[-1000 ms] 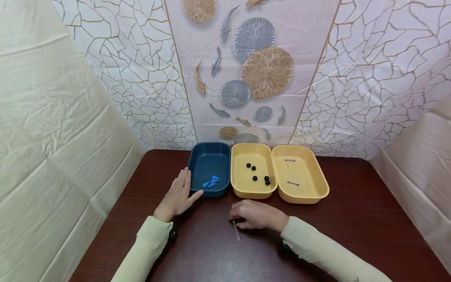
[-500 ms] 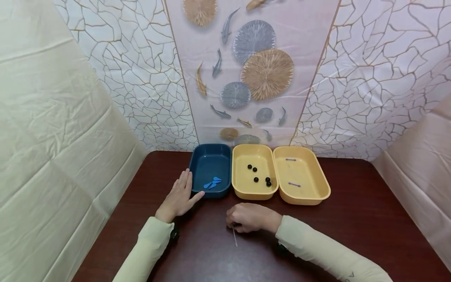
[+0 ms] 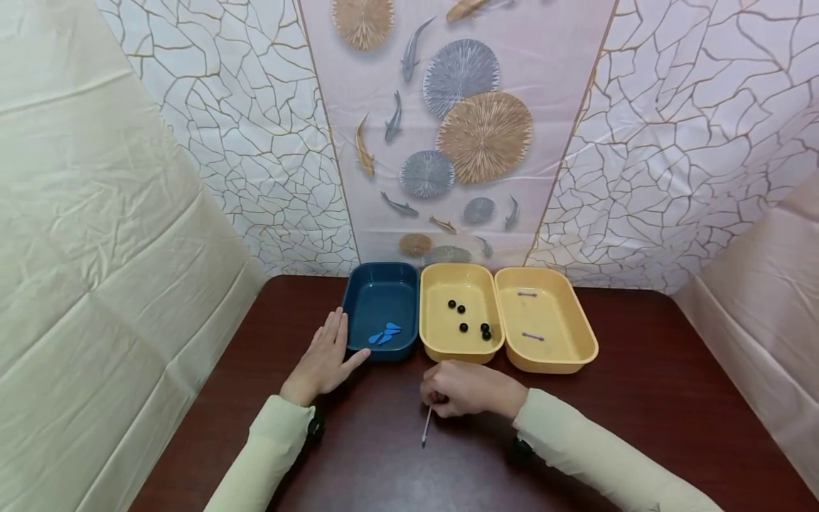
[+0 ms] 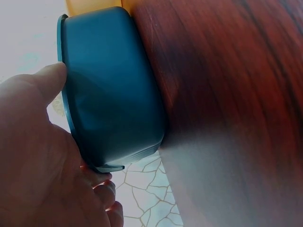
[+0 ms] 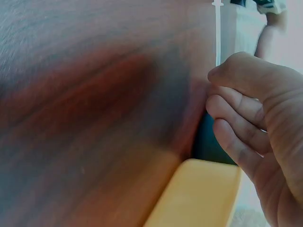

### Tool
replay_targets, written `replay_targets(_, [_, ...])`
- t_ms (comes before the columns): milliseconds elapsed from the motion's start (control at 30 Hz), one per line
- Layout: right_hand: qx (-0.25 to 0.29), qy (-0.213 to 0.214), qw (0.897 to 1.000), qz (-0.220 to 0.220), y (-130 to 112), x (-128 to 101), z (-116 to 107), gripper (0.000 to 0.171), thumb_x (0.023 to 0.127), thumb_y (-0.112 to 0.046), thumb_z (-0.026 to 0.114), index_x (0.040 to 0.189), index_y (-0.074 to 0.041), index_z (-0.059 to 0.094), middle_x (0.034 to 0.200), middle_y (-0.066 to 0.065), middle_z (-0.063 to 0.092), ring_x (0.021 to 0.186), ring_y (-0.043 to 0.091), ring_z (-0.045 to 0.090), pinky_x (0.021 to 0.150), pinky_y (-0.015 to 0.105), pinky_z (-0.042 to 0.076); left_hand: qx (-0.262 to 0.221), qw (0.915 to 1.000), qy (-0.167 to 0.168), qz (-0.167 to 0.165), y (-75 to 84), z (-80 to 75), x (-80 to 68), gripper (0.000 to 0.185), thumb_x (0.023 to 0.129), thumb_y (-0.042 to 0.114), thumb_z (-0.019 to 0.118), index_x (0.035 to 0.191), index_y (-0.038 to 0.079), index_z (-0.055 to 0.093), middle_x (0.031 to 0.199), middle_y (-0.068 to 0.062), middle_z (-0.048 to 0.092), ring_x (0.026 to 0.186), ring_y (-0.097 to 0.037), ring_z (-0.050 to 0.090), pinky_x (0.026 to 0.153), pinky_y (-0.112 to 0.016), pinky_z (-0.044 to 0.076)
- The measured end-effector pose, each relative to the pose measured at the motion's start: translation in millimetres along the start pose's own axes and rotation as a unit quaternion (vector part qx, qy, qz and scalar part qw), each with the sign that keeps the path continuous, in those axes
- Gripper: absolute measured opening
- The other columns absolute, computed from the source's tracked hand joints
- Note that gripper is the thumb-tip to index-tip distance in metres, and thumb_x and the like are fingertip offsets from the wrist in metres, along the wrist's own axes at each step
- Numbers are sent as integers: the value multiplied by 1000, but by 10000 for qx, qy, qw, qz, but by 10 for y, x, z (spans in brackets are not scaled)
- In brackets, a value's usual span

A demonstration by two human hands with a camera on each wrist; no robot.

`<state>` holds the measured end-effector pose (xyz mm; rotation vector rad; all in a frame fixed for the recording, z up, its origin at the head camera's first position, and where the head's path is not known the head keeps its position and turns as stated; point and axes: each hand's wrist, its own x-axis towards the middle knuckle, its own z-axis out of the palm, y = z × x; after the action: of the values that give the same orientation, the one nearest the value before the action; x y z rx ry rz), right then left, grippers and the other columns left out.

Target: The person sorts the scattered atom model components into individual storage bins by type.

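My right hand (image 3: 470, 389) pinches a thin, pale stick (image 3: 426, 427) with small knobs between thumb and fingers, in front of the middle tray. In the head view the stick's lower end points toward me. The right wrist view shows the stick (image 5: 218, 33) rising from the thumb tip, its upper part knobbed. At the blue tray (image 3: 384, 352), my left hand (image 3: 323, 355) rests along the left side with straight fingers, thumb at the near rim. Several blue teardrop-shaped pieces (image 3: 386, 333) lie in that tray. The left wrist view has the thumb against the rim.
Beside the blue tray stands a yellow tray (image 3: 462, 355) holding several black beads (image 3: 461, 308). To its right, another yellow tray (image 3: 550, 365) contains two purple knobbed sticks, one nearer (image 3: 533, 336). All three trays stand in a row toward the back of the dark wooden table (image 3: 371, 455).
My right hand dipped left and toward me, then came back up to the right. The stick's free end has swung from pointing right to pointing slightly left. My left hand stays at the blue tray.
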<state>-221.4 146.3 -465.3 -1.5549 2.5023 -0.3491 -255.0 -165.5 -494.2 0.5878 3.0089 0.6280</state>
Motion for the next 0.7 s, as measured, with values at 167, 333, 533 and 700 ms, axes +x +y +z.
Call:
replay_targets(167, [112, 247, 9996, 68, 21, -151, -129, 6, 92, -11, 78, 93, -17, 75, 84, -7, 66, 74, -1, 57, 65, 8, 46, 73, 9999, -95, -70, 0, -15, 1, 95, 106, 55, 52, 167, -6, 11, 178, -23, 5, 166, -43, 6, 133, -62, 14])
replay_targets(333, [221, 552, 9979, 262, 88, -357, -227, 7, 91, -9, 77, 89, -15, 75, 81, -8, 65, 73, -1, 56, 64, 10, 47, 88, 9999, -96, -65, 2, -10, -4, 95, 107, 55, 52, 166, -7, 12, 177, -24, 6, 165, -44, 8, 132, -62, 16])
replay_targets(533, [-8, 1163, 9925, 381, 221, -677, -357, 12, 86, -4, 77, 83, -15, 73, 77, -6, 64, 71, -1, 55, 61, 11, 46, 119, 9998, -149, -106, 11, -20, -5, 94, 107, 55, 51, 166, -6, 11, 178, -23, 5, 166, -43, 6, 133, -61, 15])
replay_targets(700, [17, 1542, 9857, 686, 351, -990, -508, 16, 84, 1, 78, 85, -14, 74, 79, -8, 67, 72, 7, 63, 64, 20, 55, 157, 9996, -185, -111, 8, -22, 14, 94, 107, 56, 50, 167, -6, 10, 178, -22, 4, 166, -43, 4, 133, -61, 14])
